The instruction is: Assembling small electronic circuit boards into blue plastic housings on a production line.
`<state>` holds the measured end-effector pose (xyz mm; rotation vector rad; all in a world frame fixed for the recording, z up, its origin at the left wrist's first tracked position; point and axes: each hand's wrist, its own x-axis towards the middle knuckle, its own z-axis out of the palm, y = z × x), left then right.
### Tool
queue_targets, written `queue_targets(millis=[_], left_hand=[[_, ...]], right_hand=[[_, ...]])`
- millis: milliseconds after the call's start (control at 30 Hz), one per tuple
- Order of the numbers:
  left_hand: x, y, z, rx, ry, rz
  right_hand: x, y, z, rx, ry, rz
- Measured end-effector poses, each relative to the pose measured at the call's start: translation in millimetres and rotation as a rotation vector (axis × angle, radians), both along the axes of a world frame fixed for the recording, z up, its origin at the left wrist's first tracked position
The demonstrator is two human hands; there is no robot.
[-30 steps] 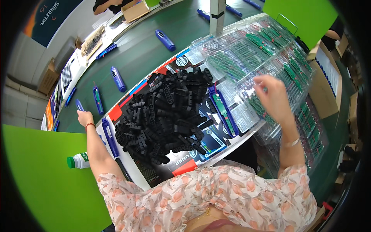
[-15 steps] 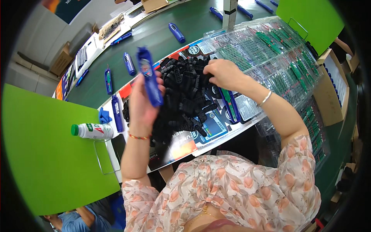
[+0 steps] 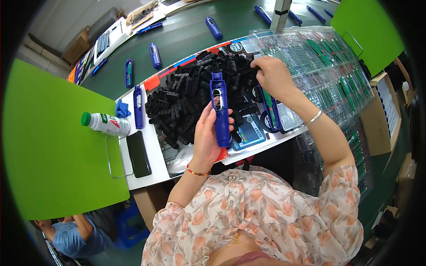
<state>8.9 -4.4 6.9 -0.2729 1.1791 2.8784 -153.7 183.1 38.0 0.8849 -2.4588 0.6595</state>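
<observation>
Belt: a dark green conveyor (image 3: 186,33) runs along the far side of the white work surface (image 3: 153,155).
Dividers: 2 bright green panels, 1 on the left (image 3: 49,146) and 1 at the upper right (image 3: 364,26).
Post: a pale upright post (image 3: 280,13) stands on the belt.
Boxes: brown cartons sit at the right (image 3: 381,115) and far upper left (image 3: 77,46).
Light: even and bright overhead, with no hard shadows.
</observation>
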Motion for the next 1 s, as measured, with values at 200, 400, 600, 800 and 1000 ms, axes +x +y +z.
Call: queue_targets(millis=[200, 400, 600, 800, 1000], left_hand=[[2, 8, -6, -0.066, 0.018, 0.043], [4, 11, -11, -0.164, 0.095, 0.048], [5, 10, -9, -0.144, 0.082, 0.059], [6, 6, -8, -0.063, 0.052, -0.009], [8, 5, -11, -0.085, 0.082, -0.030]], right_hand=[[83, -24, 51, -0.569, -0.669, 0.086], [108, -34, 6, -0.034, -0.031, 0.113], [109, -36, 17, -0.275, -0.246, 0.123], [98, -45, 12, -0.681, -0.581, 0.191], [99, -56, 8, -0.724, -0.693, 0.171]])
